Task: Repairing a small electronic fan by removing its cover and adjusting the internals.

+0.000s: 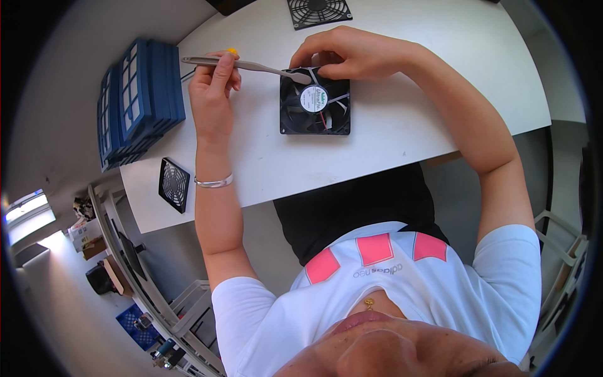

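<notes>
A square black cooling fan [291, 113] with a round white label lies on the white table in front of me. My right hand [342, 53] grips its far edge, fingers curled over the frame and thumb at the top. Pinched in my left hand [217, 78] is a grey-brown toothbrush [257, 66], held almost level. The brush head rests over the fan's upper blades; its bristles are hidden from this view. A small yellow bit [232, 51] shows beside my left fingers, and I cannot make out what it belongs to.
One black fan guard [174, 185] lies near the table's left front edge. Another fan guard [319, 11] sits at the far side. Blue stacked bins [141, 94] stand along the left of the white table [408, 125].
</notes>
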The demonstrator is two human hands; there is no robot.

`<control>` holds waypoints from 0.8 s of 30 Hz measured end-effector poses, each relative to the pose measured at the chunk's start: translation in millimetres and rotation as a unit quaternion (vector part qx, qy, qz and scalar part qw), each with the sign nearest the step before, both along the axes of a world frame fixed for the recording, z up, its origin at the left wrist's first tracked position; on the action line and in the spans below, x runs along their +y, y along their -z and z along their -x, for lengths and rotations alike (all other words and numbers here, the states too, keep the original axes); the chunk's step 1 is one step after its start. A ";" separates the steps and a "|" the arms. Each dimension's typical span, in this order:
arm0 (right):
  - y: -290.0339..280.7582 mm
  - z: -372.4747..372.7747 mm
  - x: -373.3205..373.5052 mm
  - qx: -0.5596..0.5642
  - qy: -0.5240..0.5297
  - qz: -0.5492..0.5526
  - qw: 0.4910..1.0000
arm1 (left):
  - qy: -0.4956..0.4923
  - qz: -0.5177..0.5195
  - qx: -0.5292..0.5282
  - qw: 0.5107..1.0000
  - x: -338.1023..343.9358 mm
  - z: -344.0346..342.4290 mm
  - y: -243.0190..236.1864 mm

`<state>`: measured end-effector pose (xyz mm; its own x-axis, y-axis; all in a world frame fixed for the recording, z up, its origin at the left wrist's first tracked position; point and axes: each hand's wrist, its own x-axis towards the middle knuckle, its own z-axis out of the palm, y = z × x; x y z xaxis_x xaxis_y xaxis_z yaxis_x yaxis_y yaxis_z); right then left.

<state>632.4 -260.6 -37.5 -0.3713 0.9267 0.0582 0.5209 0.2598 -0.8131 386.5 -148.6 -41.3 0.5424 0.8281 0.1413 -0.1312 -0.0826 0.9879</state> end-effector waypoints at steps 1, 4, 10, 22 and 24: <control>4.0 -0.4 1.0 -0.001 0.001 -0.021 1.000 | -0.019 -0.013 -0.003 1.000 2.8 1.5 -0.7; 5.6 -1.2 0.9 -0.003 0.000 -0.037 0.999 | -0.043 -0.009 -0.023 0.999 12.1 6.8 -1.6; 4.1 -1.1 -0.1 -0.007 0.002 -0.030 1.000 | -0.043 0.030 -0.015 0.999 7.7 3.7 -1.2; 5.9 0.0 1.8 -0.001 -0.003 -0.032 0.999 | -0.090 -0.009 -0.012 0.996 7.7 6.5 -1.4; 3.8 -0.3 1.2 0.004 -0.005 -0.034 0.999 | -0.088 -0.007 0.004 0.996 2.0 1.9 -2.7</control>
<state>632.7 -259.4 -41.3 -0.3801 0.9167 0.1237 0.5115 0.3197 -0.7976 384.5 -146.6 -38.6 0.3910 0.9082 0.1492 -0.1062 -0.1165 0.9875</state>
